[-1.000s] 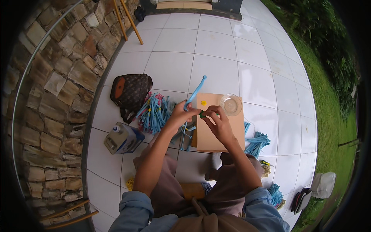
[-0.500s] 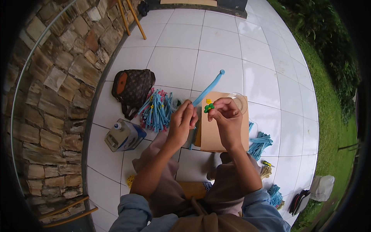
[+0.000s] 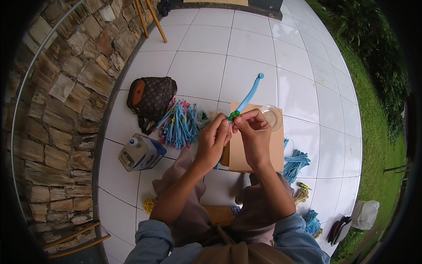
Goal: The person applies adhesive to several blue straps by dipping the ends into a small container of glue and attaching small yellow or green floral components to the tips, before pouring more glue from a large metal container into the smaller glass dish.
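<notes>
My left hand (image 3: 213, 137) grips a long blue strip (image 3: 249, 95) with a small round knob at its far end; the strip slants up and right. My right hand (image 3: 255, 137) pinches a small green flower-shaped piece (image 3: 234, 115) against the strip, just above the left fingertips. Both hands nearly meet over a brown cardboard sheet (image 3: 257, 156). A clear round dish (image 3: 273, 118) lies on the sheet, beyond my right hand. Left of my hands is a pile of blue strips (image 3: 178, 125) with pink and yellow bits. The lower end of the held strip is hidden by my fingers.
A brown backpack (image 3: 151, 101) and a jug with a blue label (image 3: 141, 153) stand at the left, near the stone wall (image 3: 61, 132). More blue strips (image 3: 296, 165), a yellow-green tool (image 3: 304, 186) and another blue bundle (image 3: 312, 222) lie at the right.
My right hand has moved left, bringing the green flower piece onto the blue strip. The strip has shifted right and stands steeper. The small yellow piece no longer shows above the flower.
</notes>
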`<act>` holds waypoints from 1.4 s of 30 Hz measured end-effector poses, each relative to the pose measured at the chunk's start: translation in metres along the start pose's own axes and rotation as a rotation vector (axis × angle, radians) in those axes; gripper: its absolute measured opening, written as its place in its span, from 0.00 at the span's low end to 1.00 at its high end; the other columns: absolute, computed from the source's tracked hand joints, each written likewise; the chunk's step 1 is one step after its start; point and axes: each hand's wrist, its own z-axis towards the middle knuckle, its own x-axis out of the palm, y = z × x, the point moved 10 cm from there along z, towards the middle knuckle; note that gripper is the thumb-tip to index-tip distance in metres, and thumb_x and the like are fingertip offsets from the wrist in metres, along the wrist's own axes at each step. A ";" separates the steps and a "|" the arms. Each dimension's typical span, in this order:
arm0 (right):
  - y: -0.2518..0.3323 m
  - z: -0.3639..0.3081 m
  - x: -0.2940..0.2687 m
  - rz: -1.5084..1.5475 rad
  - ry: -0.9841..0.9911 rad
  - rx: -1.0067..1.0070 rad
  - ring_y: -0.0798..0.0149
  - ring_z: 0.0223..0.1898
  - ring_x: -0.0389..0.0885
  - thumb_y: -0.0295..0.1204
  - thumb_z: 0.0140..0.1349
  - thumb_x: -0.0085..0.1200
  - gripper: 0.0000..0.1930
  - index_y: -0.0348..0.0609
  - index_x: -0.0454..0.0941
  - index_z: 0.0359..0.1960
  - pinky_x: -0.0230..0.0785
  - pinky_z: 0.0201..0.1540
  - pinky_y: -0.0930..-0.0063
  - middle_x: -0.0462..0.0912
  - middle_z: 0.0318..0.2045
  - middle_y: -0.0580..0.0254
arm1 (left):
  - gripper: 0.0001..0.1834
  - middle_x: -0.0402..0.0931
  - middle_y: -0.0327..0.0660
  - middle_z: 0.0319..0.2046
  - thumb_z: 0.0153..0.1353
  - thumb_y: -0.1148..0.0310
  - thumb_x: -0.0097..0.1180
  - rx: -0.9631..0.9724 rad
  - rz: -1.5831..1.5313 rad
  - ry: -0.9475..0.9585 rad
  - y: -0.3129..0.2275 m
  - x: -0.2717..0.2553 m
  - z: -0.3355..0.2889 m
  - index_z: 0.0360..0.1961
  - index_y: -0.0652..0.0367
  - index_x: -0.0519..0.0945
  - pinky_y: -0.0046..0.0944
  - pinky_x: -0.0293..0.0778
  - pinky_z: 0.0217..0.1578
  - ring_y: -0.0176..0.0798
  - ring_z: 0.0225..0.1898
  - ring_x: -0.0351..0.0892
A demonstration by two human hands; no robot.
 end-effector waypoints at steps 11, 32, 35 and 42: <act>-0.004 -0.001 -0.004 -0.005 -0.030 0.029 0.71 0.24 0.73 0.21 0.52 0.58 0.06 0.37 0.72 0.28 0.66 0.30 0.78 0.77 0.25 0.61 | 0.12 0.59 0.31 0.16 0.67 0.68 0.35 0.116 0.228 -0.053 -0.012 -0.002 0.000 0.26 0.60 0.65 0.25 0.52 0.16 0.21 0.15 0.54; -0.010 0.001 -0.011 -0.075 -0.053 0.015 0.75 0.22 0.72 0.22 0.52 0.59 0.15 0.46 0.61 0.28 0.61 0.24 0.83 0.75 0.21 0.65 | 0.11 0.58 0.35 0.12 0.66 0.67 0.38 -0.011 0.147 0.136 0.007 0.003 0.004 0.27 0.61 0.65 0.30 0.56 0.17 0.27 0.14 0.56; -0.010 0.002 -0.008 -0.079 -0.006 0.029 0.75 0.22 0.71 0.22 0.51 0.59 0.18 0.46 0.58 0.31 0.59 0.23 0.84 0.74 0.22 0.66 | 0.11 0.58 0.35 0.13 0.66 0.67 0.38 -0.045 0.142 0.189 0.009 0.007 0.004 0.28 0.61 0.65 0.30 0.56 0.18 0.26 0.15 0.56; 0.016 0.009 -0.031 -0.263 -0.118 -0.053 0.73 0.26 0.67 0.33 0.60 0.52 0.16 0.45 0.55 0.38 0.61 0.27 0.79 0.67 0.28 0.63 | 0.13 0.58 0.34 0.14 0.65 0.66 0.40 -0.132 0.123 0.129 0.017 -0.001 0.006 0.26 0.62 0.66 0.28 0.54 0.18 0.25 0.17 0.55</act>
